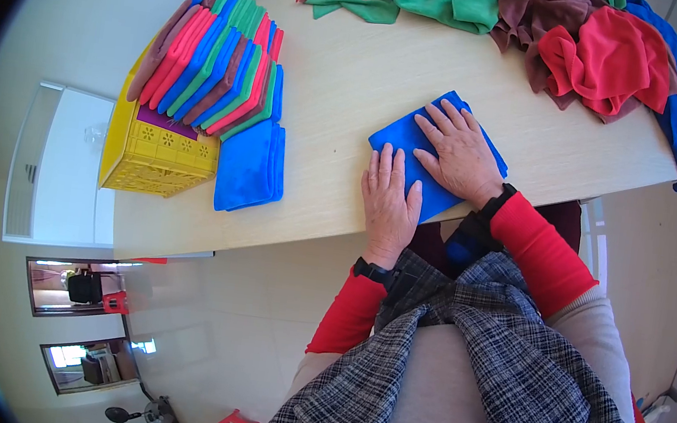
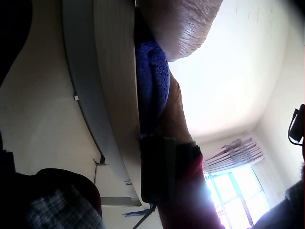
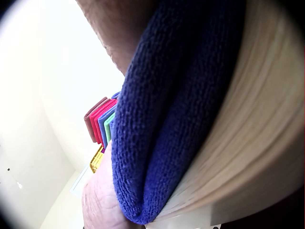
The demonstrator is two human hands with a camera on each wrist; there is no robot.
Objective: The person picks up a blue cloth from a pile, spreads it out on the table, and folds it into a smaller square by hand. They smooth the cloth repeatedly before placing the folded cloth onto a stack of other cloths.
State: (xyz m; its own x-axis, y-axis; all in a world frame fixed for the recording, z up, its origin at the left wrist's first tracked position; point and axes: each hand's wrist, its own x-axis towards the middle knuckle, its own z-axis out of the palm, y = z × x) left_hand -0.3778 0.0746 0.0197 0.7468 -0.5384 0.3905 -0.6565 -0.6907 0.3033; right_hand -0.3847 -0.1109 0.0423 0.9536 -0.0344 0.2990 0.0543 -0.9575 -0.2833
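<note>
In the head view a folded blue cloth [image 1: 403, 135] lies near the table's front edge. The left hand [image 1: 389, 209] rests on its left part with fingers straight. Spread flat over its right part is the right hand [image 1: 462, 155]. The left wrist view shows the cloth's thick folded edge [image 2: 152, 86] at the table edge, under part of a hand [image 2: 178, 24]. Seen close in the right wrist view, the blue cloth [image 3: 157, 109] has rounded, layered folds, with a hand [image 3: 102, 200] beside it.
A yellow basket [image 1: 161, 158] holds rows of folded cloths [image 1: 205, 60] at the left, beside a small blue folded stack [image 1: 249, 168]. Loose red, green, brown and blue cloths [image 1: 611, 59] are heaped along the far and right side of the table [image 1: 314, 200].
</note>
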